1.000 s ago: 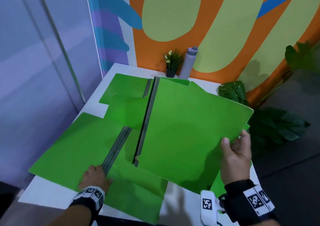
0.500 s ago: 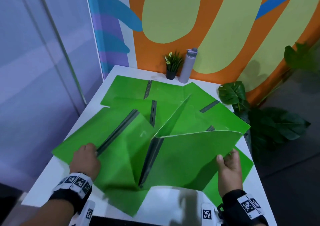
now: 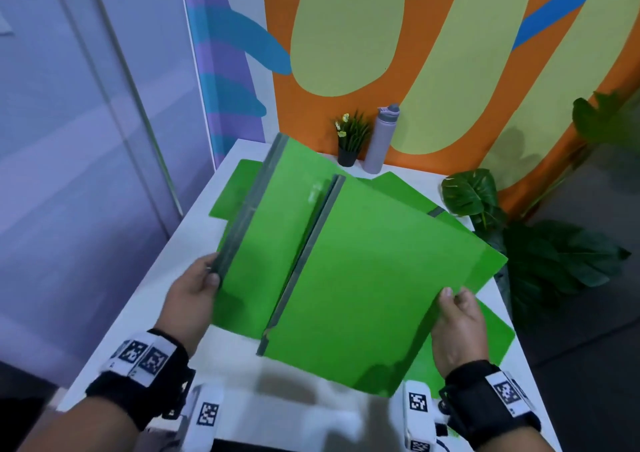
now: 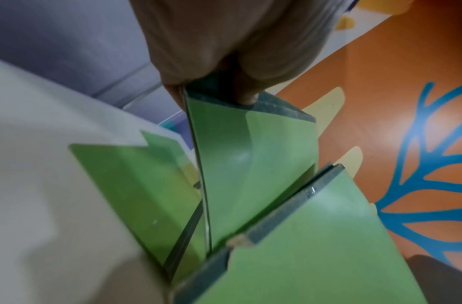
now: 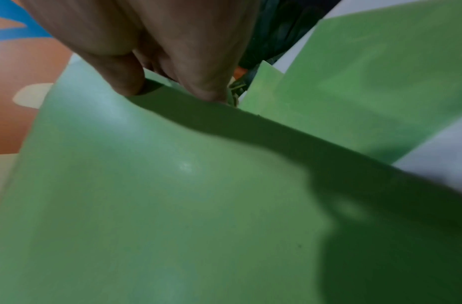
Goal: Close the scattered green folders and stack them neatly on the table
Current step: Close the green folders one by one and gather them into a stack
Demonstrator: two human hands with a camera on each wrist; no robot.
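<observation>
Two closed green folders are held up over the white table (image 3: 152, 316). My left hand (image 3: 207, 276) grips the left folder (image 3: 263, 243) by the near end of its grey spine; the left wrist view shows the fingers (image 4: 246, 96) pinching that spine above the folder (image 4: 250, 164). My right hand (image 3: 450, 295) pinches the right edge of the right folder (image 3: 381, 278), thumb on top. In the right wrist view this folder (image 5: 172, 195) fills the frame. More green folders lie on the table at the far left (image 3: 235, 195) and right (image 3: 491, 333).
A small potted plant (image 3: 349, 143) and a grey bottle (image 3: 382, 143) stand at the table's back edge against the painted wall. Large leafy plants (image 3: 471, 191) crowd the table's right side. A glass wall runs along the left.
The right hand's folder has swung shut. The left hand has taken the other folder, which lay open, by its spine; it is now closed and raised off the table.
</observation>
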